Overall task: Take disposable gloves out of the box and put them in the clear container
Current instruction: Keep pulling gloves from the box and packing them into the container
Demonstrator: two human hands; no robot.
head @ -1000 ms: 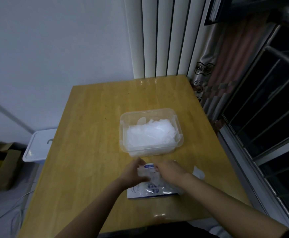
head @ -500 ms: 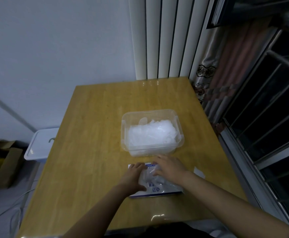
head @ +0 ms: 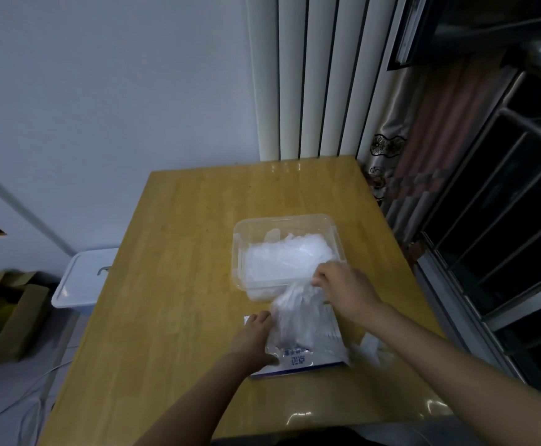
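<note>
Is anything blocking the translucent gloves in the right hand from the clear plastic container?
Nothing visible. The right hand pinches the translucent disposable gloves at the near rim of the open clear plastic container.

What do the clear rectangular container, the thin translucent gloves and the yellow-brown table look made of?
Clear rectangular container: rigid transparent plastic, glossy; contents show through its walls.
Thin translucent gloves: filmy plastic, probably polyethylene; they crinkle and sag from the right hand.
Yellow-brown table: wood, seemingly jointed strips under shiny lacquer; it mirrors light.
</note>
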